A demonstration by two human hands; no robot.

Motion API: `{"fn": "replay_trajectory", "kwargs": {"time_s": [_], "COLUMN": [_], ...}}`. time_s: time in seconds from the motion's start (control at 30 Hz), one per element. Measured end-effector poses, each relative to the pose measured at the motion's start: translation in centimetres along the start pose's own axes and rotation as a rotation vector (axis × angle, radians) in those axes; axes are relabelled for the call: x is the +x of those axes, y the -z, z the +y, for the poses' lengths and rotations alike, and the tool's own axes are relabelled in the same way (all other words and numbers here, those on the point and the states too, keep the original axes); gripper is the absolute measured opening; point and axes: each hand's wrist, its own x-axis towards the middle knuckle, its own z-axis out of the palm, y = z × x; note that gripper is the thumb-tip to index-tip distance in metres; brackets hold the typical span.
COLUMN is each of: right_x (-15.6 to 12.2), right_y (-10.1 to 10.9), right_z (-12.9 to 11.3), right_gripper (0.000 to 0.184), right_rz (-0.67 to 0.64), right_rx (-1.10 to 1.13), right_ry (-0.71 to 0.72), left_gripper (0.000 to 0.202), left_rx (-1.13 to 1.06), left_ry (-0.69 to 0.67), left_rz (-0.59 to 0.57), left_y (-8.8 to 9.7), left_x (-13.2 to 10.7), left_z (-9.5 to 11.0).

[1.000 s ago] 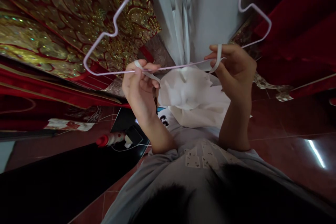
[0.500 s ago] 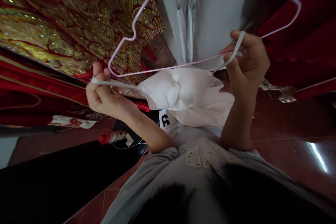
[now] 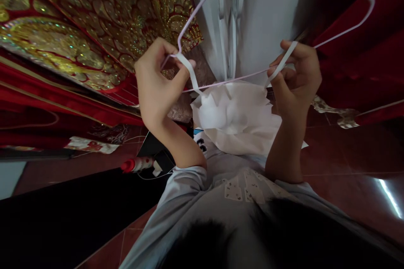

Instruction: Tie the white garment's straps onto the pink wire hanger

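A white garment (image 3: 243, 122) with two thin straps and padded cups hangs below a pale pink wire hanger (image 3: 202, 4). My left hand (image 3: 160, 80) is closed at the hanger's left notch, with the left strap (image 3: 189, 69) between finger and thumb and running across the wire there. My right hand (image 3: 296, 75) pinches the right strap (image 3: 285, 61), stretched between finger and thumb, beside the hanger's lower bar. The right notch of the hanger is bare. The garment's lower part lies over my lap area and is partly hidden by my right forearm.
Gold-sequinned red costumes (image 3: 104, 21) hang at the left, dark red cloth (image 3: 366, 63) at the right. Grey-white doors with long handles (image 3: 233, 21) stand ahead. A red-capped bottle (image 3: 139, 164) sits on a black surface (image 3: 78, 218) at lower left. The floor is red tile (image 3: 341, 147).
My left hand has moved up and right, bringing the left strap to the hanger's left notch. The hanger has shifted slightly right. My right hand stays nearly in place, still pinching its strap.
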Motion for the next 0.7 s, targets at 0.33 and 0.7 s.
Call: {"fn": "replay_trajectory", "kwargs": {"time_s": [0.33, 0.7], "right_x": [-0.2, 1.2], "right_y": [-0.7, 0.5], "right_z": [0.6, 2.5], "right_gripper": [0.046, 0.035], "right_rz": [0.041, 0.335], "right_rx": [-0.031, 0.07], "right_ry": [0.013, 0.252], "left_gripper": [0.016, 0.022], "left_rx": [-0.684, -0.716], "left_ry": [0.547, 0.556], "left_rz": [0.632, 0.599], "left_y": [-5.0, -5.1], "left_x": [-3.9, -3.7], "left_z": [-2.3, -0.4]}}
